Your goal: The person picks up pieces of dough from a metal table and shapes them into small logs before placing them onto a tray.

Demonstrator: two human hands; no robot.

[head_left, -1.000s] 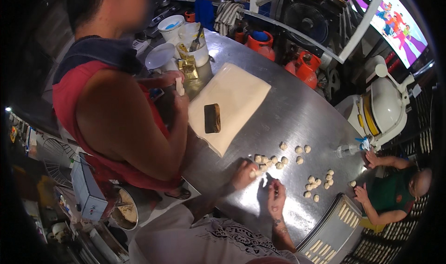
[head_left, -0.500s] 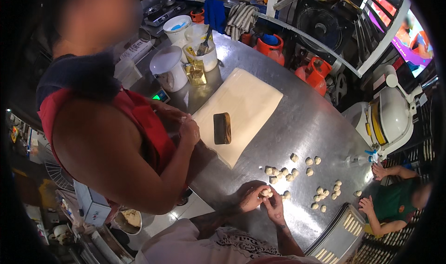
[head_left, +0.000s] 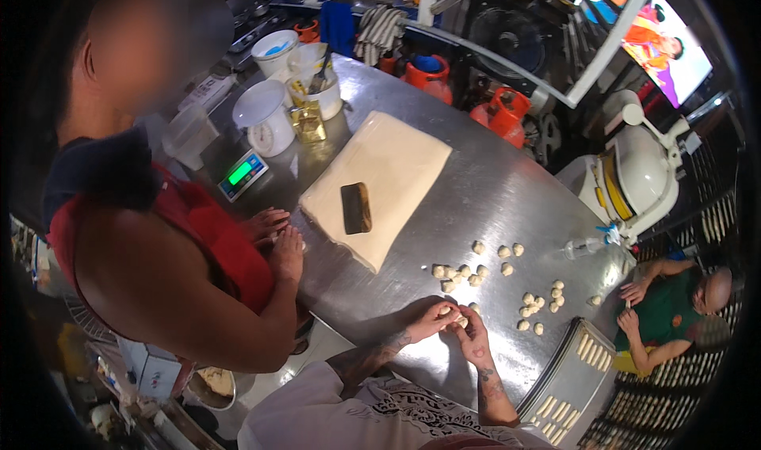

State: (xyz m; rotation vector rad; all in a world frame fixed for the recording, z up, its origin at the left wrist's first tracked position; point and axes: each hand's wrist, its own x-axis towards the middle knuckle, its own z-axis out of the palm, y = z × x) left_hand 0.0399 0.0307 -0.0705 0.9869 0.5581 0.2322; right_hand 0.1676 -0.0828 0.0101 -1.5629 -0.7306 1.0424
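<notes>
Head view: a metal tabletop spans the middle, its near edge in front of the person in the white shirt.
Co-worker on the left: wears a red apron, both hands at the tabletop's left edge.
Dough sheet: a broad, pale dough sheet lies on the left half, with a dark block on top; it looks soft and floppy, likely heavy, better supported from beneath than lifted by a corner.
Tray: a grey tray sits at the near right, carrying rows of slim dough sticks.
Dough balls: loose groups of dough balls lie from the centre to the right, just beyond the hands; they look light, soft and perhaps tacky, easily dented, so a gentle fingertip hold around the sides suits them.
Left hand: the left hand is curled narrow, thumb and fingers around dough.
Right hand: the right hand is also narrow, its fingertips meeting the left ones at the same dough.
Dough piece: the small dough piece is pinched between both hands over the near edge, partly hidden by fingers; its exact shape cannot be told.
</notes>
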